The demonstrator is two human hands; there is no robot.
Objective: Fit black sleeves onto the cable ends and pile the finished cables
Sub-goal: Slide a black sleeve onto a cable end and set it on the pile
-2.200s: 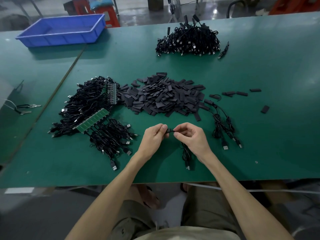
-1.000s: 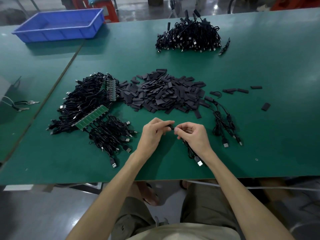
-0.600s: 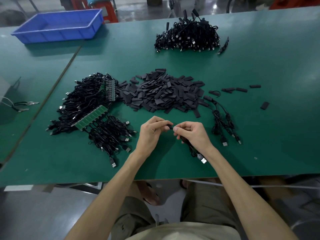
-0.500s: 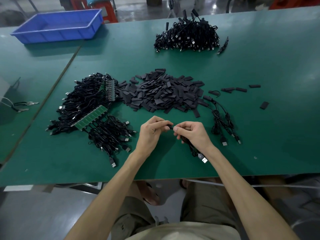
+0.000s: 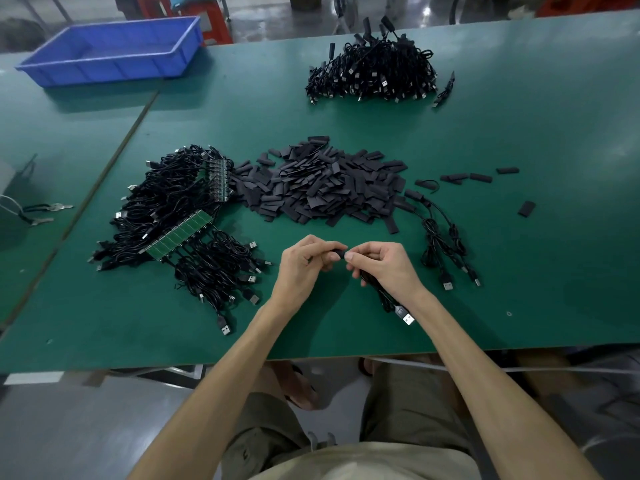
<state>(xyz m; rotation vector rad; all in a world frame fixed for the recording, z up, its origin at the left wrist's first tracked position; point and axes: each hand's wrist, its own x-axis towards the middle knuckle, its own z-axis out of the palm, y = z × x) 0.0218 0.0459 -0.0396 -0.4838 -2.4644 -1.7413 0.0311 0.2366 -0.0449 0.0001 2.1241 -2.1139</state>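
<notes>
**A:** Where do we have the sleeve now?

**B:** It is between our two hands, at the near middle of the surface [image 5: 519, 271]. Our left hand [image 5: 304, 268] pinches the black sleeve [image 5: 338, 253] with thumb and fingertips. Our right hand [image 5: 384, 268] is curled round the cable [image 5: 382, 296] and pinches its end right at the sleeve's mouth. The rest of the cable trails from that palm toward 5 o'clock, and its USB plug [image 5: 408, 318] lies on the surface.

**A:** How will these two handle?

**B:** We judge both to be very light. The sleeve looks like a soft, flattened tube, so a hard squeeze would probably close its mouth. We'd hold it by its edges, near the open end. The cable is limp, so we'd pinch it close to the tip, or it would likely buckle instead of pushing in.

**A:** And our stock?

**B:** The loose sleeves [image 5: 322, 181] are heaped at 12 o'clock, just beyond our hands. The tangled cables [image 5: 173, 209] lie at 10 o'clock, and a few cables [image 5: 443, 244] lie at 3 o'clock. The big pile [image 5: 372, 74] sits far off toward 12 o'clock, and we take those for the finished ones.

**A:** How far in is the end?

**B:** We cannot tell, because our fingers hide it.
</notes>
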